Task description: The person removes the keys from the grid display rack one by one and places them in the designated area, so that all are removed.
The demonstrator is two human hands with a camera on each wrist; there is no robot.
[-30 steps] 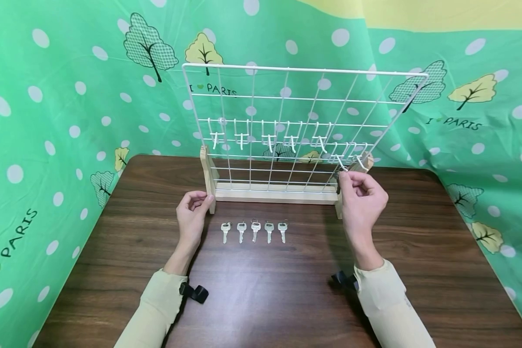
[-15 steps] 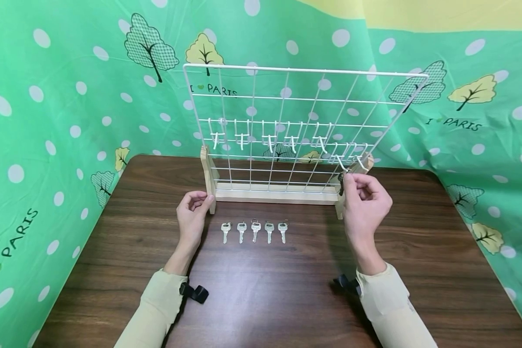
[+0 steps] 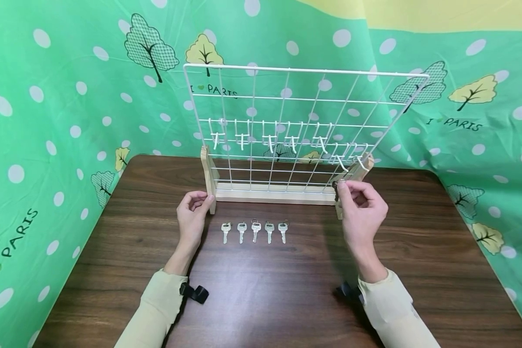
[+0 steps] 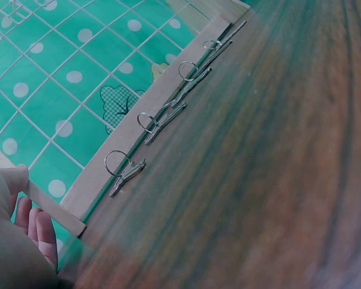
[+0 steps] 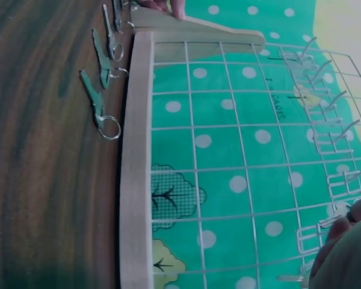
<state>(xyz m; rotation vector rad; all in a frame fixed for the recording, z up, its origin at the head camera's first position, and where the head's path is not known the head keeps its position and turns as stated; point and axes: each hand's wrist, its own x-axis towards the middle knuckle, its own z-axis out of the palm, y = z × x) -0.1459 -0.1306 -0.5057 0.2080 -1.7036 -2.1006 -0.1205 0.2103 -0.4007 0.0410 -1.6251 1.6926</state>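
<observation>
A white wire grid rack (image 3: 287, 98) stands on a pale wooden base, with several white hooks (image 3: 268, 140) hung across its middle. My left hand (image 3: 192, 217) grips the foot of the rack's left wooden leg (image 3: 207, 174), thumb in front and fingers behind. Between the thumb and fingertips of my right hand (image 3: 365, 210) is a key (image 3: 335, 189), dark in this light and partly hidden by the fingers. It hangs just below a lower hook (image 3: 341, 163) at the rack's right end. On the table in front of the base lies a row of several silver keys (image 3: 255, 230), each with a ring.
The dark wooden table (image 3: 261, 299) spreads out around the rack. Behind and at both sides hangs a green dotted cloth (image 3: 48, 145) with printed trees. The rack's right wooden leg (image 3: 363, 166) is close behind my right hand.
My right hand shifts slightly right, then comes down and back left with the key, now lower beneath the hook. The left hand and the row of keys stay put.
</observation>
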